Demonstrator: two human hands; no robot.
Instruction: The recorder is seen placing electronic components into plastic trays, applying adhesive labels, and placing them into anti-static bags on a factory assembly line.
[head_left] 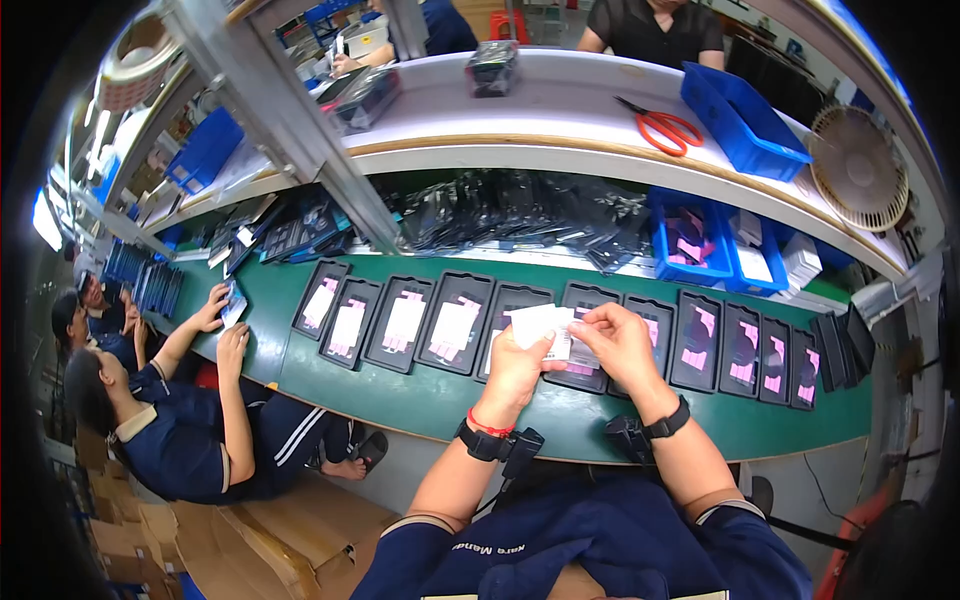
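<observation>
My left hand holds a small stack of white cards above the green work surface. My right hand pinches the right edge of the same cards with its fingertips. Below the hands runs a row of black trays carrying white and pink slips. Further trays continue to the right with pink slips on dark inserts.
A co-worker sits at the left, hands on a tray. Black bags pile behind the trays, beside blue bins. Red scissors, a blue bin and a fan rest on the upper shelf.
</observation>
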